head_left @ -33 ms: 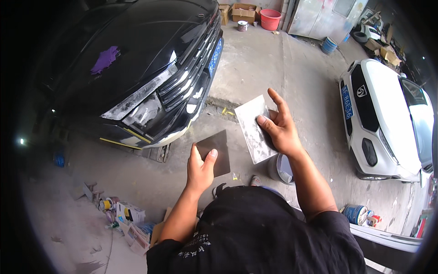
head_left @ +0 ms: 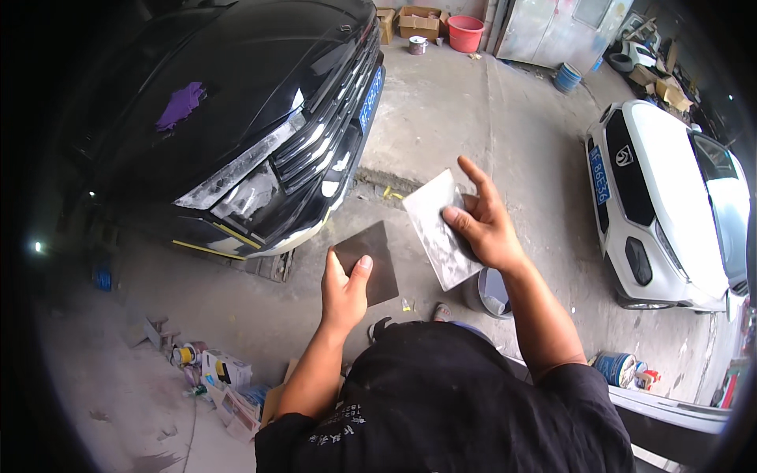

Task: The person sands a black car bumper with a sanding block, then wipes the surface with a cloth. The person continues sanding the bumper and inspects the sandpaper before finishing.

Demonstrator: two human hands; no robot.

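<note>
left hand (head_left: 344,296): gripping dark sheet (head_left: 378,272) at its left side; thumb across the face, fingers mostly behind
right hand (head_left: 493,229): gripping pale sheet (head_left: 434,221) at its right edge; thumb on the face, index finger stretched clear; remaining fingers partly hidden
dark sheet: held up left of pale sheet, near but apart; lies flat, no sag; probably light, thin, stiffish; grit can't be told; best hold likely left edge, thumb spread
pale sheet: held up on the right, tilted; smudged grey and white; likely light, bendable under force; if smudges are dust, maybe slippery; mid right edge seems a good pinch
bucket (head_left: 475,302): near right, below pale sheet
black car (head_left: 229,87): far left
white car (head_left: 670,173): right, well apart
</note>
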